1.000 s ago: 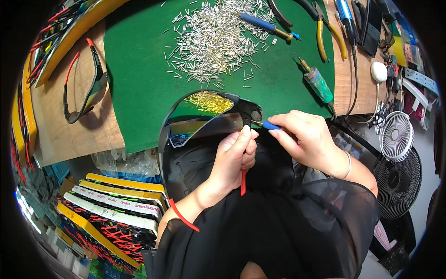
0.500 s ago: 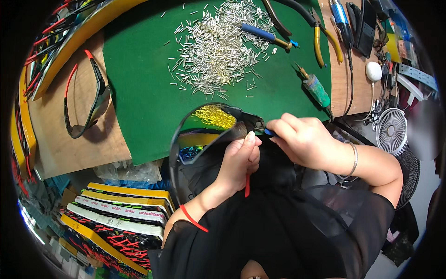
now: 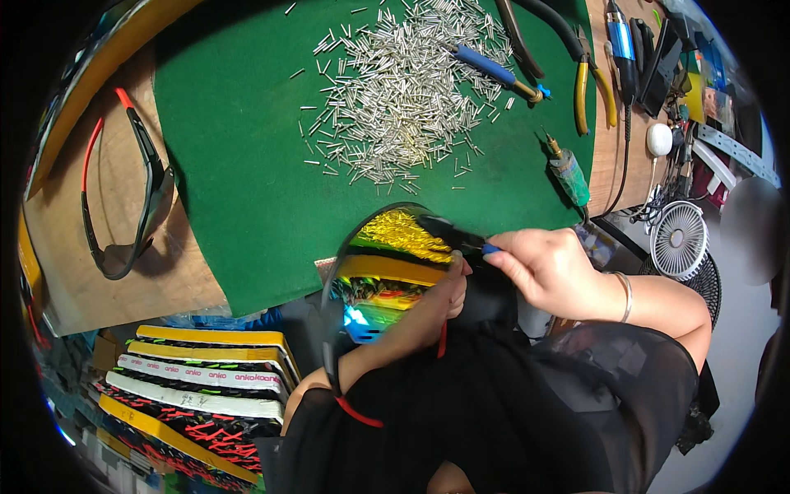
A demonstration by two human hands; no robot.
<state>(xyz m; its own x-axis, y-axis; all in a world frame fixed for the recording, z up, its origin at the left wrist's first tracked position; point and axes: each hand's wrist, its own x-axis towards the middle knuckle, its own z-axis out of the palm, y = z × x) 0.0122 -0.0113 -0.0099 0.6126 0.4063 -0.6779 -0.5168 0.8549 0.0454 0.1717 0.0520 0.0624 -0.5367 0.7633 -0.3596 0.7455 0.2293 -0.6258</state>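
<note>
1. Glasses with a dark frame, red-tipped arms and a mirror-bright lens: held at the near edge of the surface, in front of the dark-clothed torso. Lens shows yellow, green and blue.
2. Left hand: grip closed on the right end of these glasses, thumb uppermost. One red arm tip hangs just below the hand; the other lies by the left forearm.
3. Right hand: grip pinching a small tool with a blue handle between thumb and fingers, just beside the same end of the frame. Tip contact cannot be made out.
4. Smooth green mat, on a brown wooden surface. Far middle of mat: loose heap of short silvery metal pins.
5. Slim blue-handled tool with a brass-coloured end: lies across the heap's right side.
6. Far right: pliers with yellow handles; nearer, a translucent green-handled tool, pointing away.
7. Left, on bare wood: second pair of red-tipped dark glasses.
</note>
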